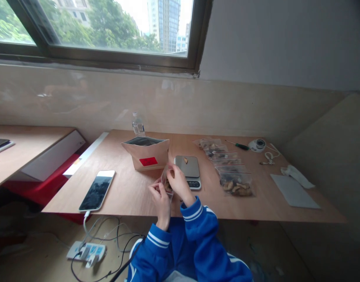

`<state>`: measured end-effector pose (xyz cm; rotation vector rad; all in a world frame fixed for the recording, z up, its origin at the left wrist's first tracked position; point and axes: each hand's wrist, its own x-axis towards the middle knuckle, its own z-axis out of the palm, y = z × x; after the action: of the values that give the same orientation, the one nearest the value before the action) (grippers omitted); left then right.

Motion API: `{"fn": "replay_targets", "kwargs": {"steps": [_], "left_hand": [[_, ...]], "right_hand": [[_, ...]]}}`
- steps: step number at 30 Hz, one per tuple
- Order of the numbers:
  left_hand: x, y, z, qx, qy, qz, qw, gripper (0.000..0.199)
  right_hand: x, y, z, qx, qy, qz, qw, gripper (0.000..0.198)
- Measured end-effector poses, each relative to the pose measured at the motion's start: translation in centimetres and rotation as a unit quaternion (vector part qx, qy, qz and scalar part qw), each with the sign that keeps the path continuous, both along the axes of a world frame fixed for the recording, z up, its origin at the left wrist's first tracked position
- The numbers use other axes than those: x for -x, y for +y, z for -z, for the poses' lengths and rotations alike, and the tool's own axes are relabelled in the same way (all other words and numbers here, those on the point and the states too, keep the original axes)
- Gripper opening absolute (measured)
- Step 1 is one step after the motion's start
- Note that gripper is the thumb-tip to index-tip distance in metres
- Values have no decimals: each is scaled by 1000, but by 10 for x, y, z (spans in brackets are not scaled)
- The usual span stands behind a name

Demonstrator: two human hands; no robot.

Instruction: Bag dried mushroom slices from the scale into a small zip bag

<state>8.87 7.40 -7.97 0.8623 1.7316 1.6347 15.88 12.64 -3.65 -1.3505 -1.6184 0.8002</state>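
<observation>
My L fingers (154, 189) pinch clear plastic bag (168, 188) nr desk (132, 196) front edge; R fingers (171, 171) on it, grip unclear.

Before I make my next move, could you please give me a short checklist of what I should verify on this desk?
1. Small clear bag supported: ok, left hand grips it, right hand at its upper part.
2. Its seal: cannot tell, fingers cover it.
3. Brown pouch upright and open: ok.
4. Scale bare: not ok, one dried piece lies on it.
5. Scale reading: cannot tell, too small.
6. Filled bags apart from scale: ok.
</observation>
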Motion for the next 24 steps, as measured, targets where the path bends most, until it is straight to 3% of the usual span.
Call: {"fn": "replay_targets", "kwargs": {"steps": [3, 5, 11, 14, 17, 20, 24], "left_hand": [[2, 1, 1, 7, 1, 2, 1000, 25], [3, 2, 0, 14, -1, 6, 1000, 26], [8, 5, -1, 18, 2, 4, 1000, 26], [10, 7, 4, 16, 12, -18, 1000, 27], [13, 8, 10, 2, -2, -25, 1000, 28], [14, 9, 15, -19, -28, -21, 999, 30], [15, 9, 17, -26, -41, -16, 999, 30]], "right_hand": [[-17, -16, -9, 21, -5, -63, 998, 33], [-35, -15, -10, 7, -11, -61, 998, 31], [-75, 50, 25, -67, -147, 81, 984, 34], [-75, 78, 44, -44, -251, 31, 967, 32], [-71, 87, 52, -29, -272, 9, 962, 25], [-71, 84, 49, -29, -262, 18, 964, 27], [-63, 62, 28, -43, -216, 29, 975, 30]]}}
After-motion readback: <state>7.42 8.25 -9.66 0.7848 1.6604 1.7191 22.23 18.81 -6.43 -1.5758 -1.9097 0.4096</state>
